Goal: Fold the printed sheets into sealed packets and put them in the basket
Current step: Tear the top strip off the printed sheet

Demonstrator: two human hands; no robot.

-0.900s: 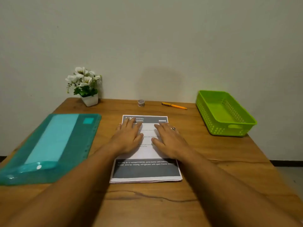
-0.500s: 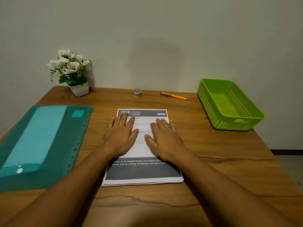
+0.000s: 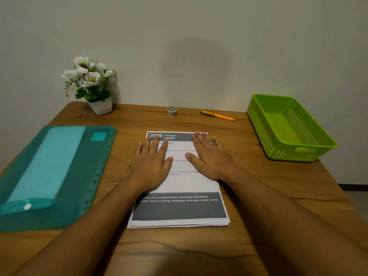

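Here: wooden table (image 3: 264,198) against plain wall (image 3: 199,32); left grip (image 3: 151,166), right grip (image 3: 211,158) flat (fingers straight), pressing printed sheets (image 3: 185,185).

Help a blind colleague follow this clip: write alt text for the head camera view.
A left hand and right hand lie flat on a stack of printed sheets on a wooden table. A teal folder lies at left, a green basket at right; potted white flowers, a tape roll and an orange pen sit along the far edge.
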